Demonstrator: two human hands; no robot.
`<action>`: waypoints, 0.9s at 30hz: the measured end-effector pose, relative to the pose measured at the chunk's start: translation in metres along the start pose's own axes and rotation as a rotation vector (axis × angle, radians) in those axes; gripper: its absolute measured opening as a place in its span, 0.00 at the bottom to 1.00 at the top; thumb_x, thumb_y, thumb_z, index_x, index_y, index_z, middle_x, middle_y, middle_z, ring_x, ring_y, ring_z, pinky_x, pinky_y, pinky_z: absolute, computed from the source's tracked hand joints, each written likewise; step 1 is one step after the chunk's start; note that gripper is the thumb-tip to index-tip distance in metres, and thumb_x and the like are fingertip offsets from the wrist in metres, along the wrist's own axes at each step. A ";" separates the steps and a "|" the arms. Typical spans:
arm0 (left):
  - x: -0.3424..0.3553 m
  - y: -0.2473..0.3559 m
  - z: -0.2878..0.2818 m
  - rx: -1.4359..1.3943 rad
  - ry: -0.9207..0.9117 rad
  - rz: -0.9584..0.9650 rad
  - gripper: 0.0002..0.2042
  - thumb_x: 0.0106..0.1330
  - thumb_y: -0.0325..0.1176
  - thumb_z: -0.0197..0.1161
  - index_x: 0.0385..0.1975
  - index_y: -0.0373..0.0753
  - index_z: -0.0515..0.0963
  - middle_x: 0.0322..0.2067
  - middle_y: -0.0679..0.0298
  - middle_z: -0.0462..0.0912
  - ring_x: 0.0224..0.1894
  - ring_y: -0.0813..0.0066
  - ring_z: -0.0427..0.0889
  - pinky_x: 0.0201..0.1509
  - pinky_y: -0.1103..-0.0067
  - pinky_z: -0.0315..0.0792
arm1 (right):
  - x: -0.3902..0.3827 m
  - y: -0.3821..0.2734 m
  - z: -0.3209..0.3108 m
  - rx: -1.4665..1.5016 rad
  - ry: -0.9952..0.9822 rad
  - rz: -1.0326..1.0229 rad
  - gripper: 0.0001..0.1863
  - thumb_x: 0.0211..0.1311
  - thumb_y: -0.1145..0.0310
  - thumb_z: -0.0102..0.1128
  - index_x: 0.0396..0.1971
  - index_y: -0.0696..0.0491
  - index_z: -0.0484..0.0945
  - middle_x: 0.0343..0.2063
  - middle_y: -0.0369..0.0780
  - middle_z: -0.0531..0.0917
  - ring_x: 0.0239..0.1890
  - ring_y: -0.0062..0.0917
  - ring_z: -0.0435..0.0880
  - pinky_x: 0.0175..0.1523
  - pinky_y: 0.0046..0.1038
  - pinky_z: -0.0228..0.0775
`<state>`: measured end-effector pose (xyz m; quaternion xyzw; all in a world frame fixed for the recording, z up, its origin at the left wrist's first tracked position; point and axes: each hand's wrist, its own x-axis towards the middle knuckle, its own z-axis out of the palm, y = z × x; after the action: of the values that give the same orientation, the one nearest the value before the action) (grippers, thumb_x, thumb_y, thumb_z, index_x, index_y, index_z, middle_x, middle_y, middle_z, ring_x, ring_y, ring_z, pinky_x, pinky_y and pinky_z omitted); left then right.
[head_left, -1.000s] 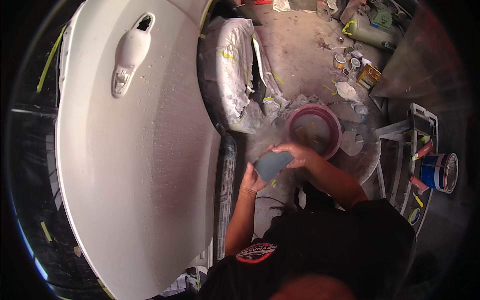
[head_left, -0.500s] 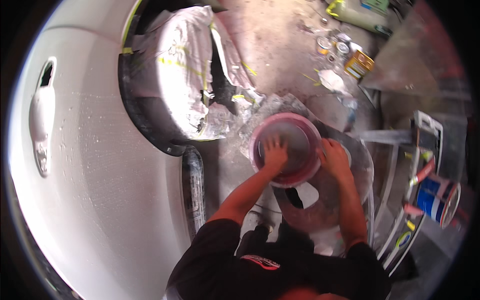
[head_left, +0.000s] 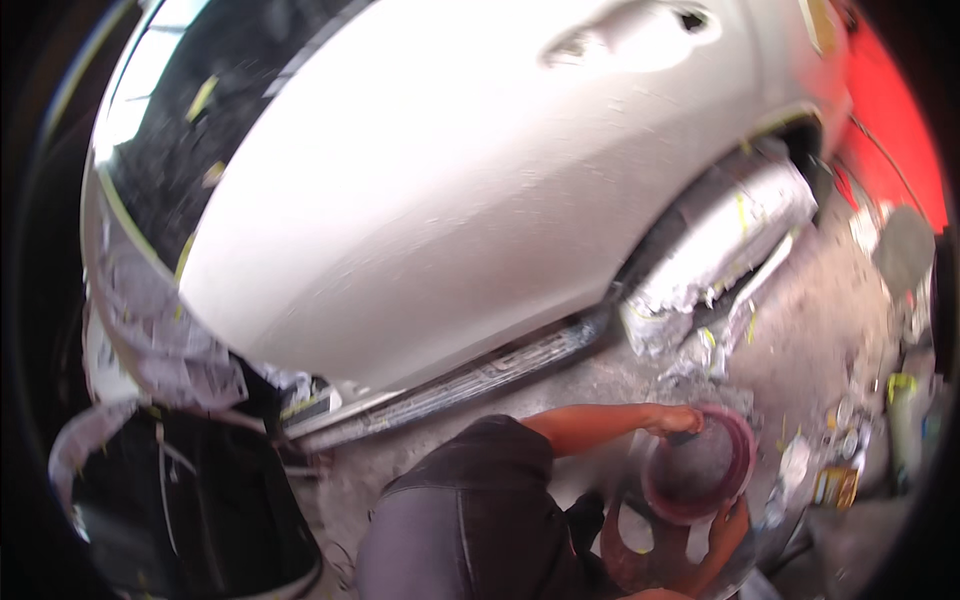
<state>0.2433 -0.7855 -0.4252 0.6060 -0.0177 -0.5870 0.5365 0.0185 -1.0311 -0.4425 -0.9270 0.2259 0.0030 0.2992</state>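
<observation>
My left hand (head_left: 672, 420) is closed on a dark grey pad (head_left: 686, 436) at the upper left rim of the pink plastic basin (head_left: 741, 468), which holds cloudy grey water. My right hand (head_left: 731, 520) grips the basin's lower right side, its fingers partly hidden. The basin rests on a stool-like surface with a cutout. Above stands a white car door (head_left: 420, 190), streaked with water, with a recessed handle (head_left: 630, 40).
A dark side step (head_left: 470, 370) runs under the door. A paper-masked wheel (head_left: 720, 240) is at right, near cans and cartons (head_left: 835, 485) on the floor. A red panel (head_left: 890, 120) is beyond. A black-trimmed open door (head_left: 200, 500) fills the lower left.
My view has swung left, showing more of the car. My left hand, spread inside the basin half a second ago, is now at its rim with the dark pad.
</observation>
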 end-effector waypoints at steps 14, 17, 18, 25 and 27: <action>-0.676 -0.080 -0.074 0.313 2.672 0.536 0.34 0.76 0.43 0.43 0.71 0.24 0.44 0.71 0.35 0.44 0.76 0.41 0.39 0.78 0.61 0.36 | 0.033 -0.545 -0.038 0.232 0.225 -1.327 0.14 0.67 0.73 0.57 0.49 0.61 0.80 0.63 0.51 0.71 0.67 0.47 0.66 0.67 0.47 0.60; -0.756 -0.091 -0.118 0.305 2.908 0.329 0.35 0.75 0.46 0.42 0.71 0.24 0.44 0.72 0.34 0.39 0.76 0.40 0.34 0.77 0.55 0.29 | -0.024 -0.683 -0.047 0.402 0.267 -1.687 0.13 0.67 0.72 0.58 0.49 0.58 0.81 0.64 0.49 0.70 0.69 0.45 0.64 0.70 0.46 0.59; -0.761 -0.077 -0.128 0.256 2.906 0.099 0.36 0.75 0.48 0.39 0.71 0.24 0.44 0.72 0.34 0.38 0.76 0.41 0.33 0.76 0.53 0.26 | -0.031 -0.719 -0.055 0.423 0.343 -1.798 0.13 0.67 0.72 0.58 0.49 0.56 0.82 0.65 0.48 0.70 0.70 0.44 0.64 0.71 0.46 0.58; -0.638 -0.107 -0.163 0.331 2.996 0.294 0.36 0.75 0.46 0.42 0.72 0.26 0.39 0.73 0.36 0.37 0.76 0.42 0.31 0.76 0.54 0.26 | -0.032 -0.926 -0.121 0.325 0.856 -2.204 0.14 0.71 0.69 0.55 0.53 0.53 0.81 0.66 0.43 0.69 0.71 0.36 0.64 0.73 0.37 0.58; -0.579 -0.128 -0.168 0.366 3.006 0.285 0.37 0.75 0.46 0.43 0.72 0.27 0.37 0.73 0.36 0.37 0.76 0.43 0.32 0.77 0.54 0.28 | -0.018 -0.965 -0.116 0.287 0.939 -2.192 0.15 0.72 0.67 0.53 0.54 0.53 0.80 0.66 0.43 0.69 0.70 0.35 0.64 0.73 0.37 0.57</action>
<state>0.1086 -0.2488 -0.1543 0.6725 0.4013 0.6212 0.0264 0.3932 -0.3951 0.1895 -0.4950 -0.5979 -0.6166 0.1317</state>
